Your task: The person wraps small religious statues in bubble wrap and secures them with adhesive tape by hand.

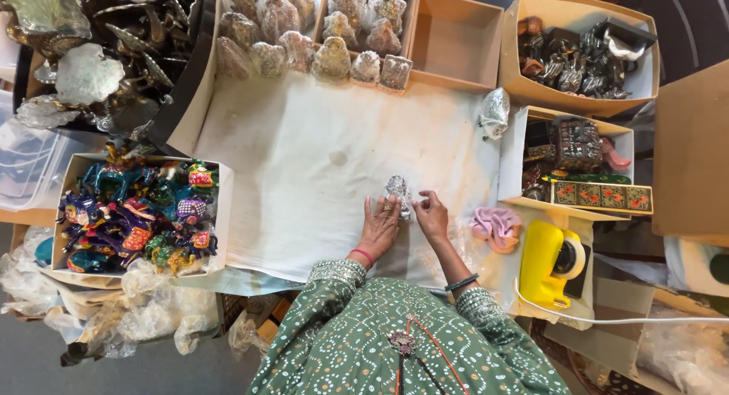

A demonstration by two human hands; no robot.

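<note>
A small silvery figurine wrapped in clear bubble film (398,195) is stood upright on the white cloth of the tabletop (304,160), pinned between both hands — probably so the wrap is kept tight. The left hand (380,224) is laid flat against it; the right hand (431,213) is pinched on the film's edge in a nearly closed grip.

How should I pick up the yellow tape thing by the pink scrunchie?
Probably grip the yellow tape dispenser around its long yellow body, coming down from above. The tape roll sits on its right end, and the pink scrunchie lies close on the left, so the middle is the barest part.
</note>
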